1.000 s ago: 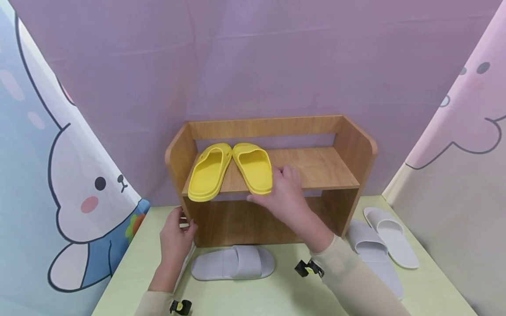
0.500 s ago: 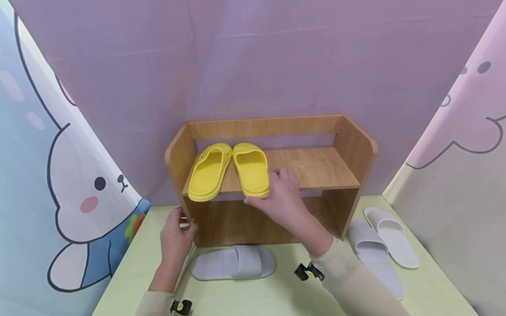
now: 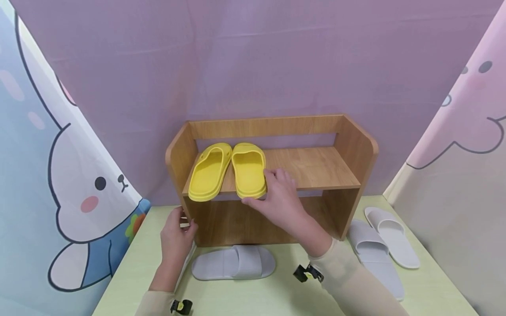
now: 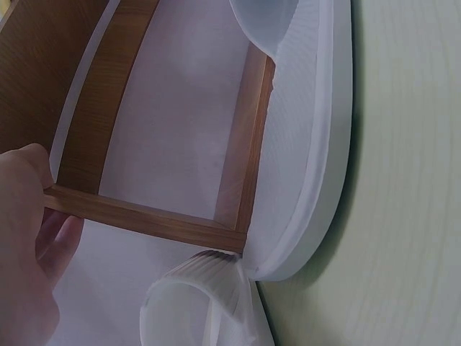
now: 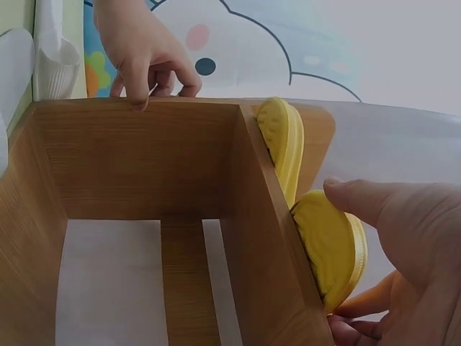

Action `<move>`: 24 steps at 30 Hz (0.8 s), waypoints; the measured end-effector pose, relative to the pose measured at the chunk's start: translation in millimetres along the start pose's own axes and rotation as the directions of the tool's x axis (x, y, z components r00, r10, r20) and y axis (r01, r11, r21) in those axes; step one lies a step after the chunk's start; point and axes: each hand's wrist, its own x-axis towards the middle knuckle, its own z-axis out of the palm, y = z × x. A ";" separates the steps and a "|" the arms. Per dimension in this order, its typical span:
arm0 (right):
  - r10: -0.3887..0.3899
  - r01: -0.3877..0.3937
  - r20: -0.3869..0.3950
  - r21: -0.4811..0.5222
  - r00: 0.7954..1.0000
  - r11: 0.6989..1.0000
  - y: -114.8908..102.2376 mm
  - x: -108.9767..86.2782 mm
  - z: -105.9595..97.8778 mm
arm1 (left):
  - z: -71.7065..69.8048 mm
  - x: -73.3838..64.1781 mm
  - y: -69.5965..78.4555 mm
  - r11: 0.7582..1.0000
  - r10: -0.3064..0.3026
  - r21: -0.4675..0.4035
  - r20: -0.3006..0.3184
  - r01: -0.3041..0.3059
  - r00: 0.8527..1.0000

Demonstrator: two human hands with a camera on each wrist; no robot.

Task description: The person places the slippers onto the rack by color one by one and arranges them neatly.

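Two yellow clogs stand side by side on the upper board of a small wooden shoe rack (image 3: 312,169), their heels toward me. My right hand (image 3: 282,202) holds the right clog (image 3: 249,171), with the thumb at its heel and the fingers along its right side. The left clog (image 3: 209,173) lies untouched, its heel jutting slightly past the board's front edge. In the left wrist view, my left hand (image 4: 25,245) grips the front edge of the rack's left side panel (image 4: 144,220), thumb on one face and fingers on the other.
A grey slipper (image 3: 233,263) lies crosswise before the rack. On the right are another grey slipper (image 3: 373,259) and a white slipper (image 3: 391,237). A white slipper (image 4: 191,303), mostly hidden by my left forearm in the head view, lies by the rack's left side.
My right hand has moved a little left, swinging the right clog's heel left so the clog points straighter back. My left hand has stayed on the panel.
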 end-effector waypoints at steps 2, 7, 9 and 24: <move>0.000 0.000 -0.011 0.006 1.000 1.000 -0.6 0.0 2.0 | 0.1 -0.4 -0.2 1.000 0.001 0.002 0.001 -0.001 1.000; 0.021 -0.021 -0.026 0.001 0.999 1.000 -2.5 1.0 6.6 | -0.1 -0.7 -0.3 1.000 0.003 0.006 0.002 -0.003 1.000; 0.025 -0.026 -0.030 -0.007 0.999 1.000 -3.5 1.5 7.8 | -0.4 -0.5 0.0 1.000 0.005 0.007 0.000 -0.005 1.000; 0.000 -0.005 -0.113 -0.048 0.994 0.999 -6.6 3.3 20.2 | -0.1 -0.5 -0.7 1.000 0.011 0.006 -0.004 -0.011 1.000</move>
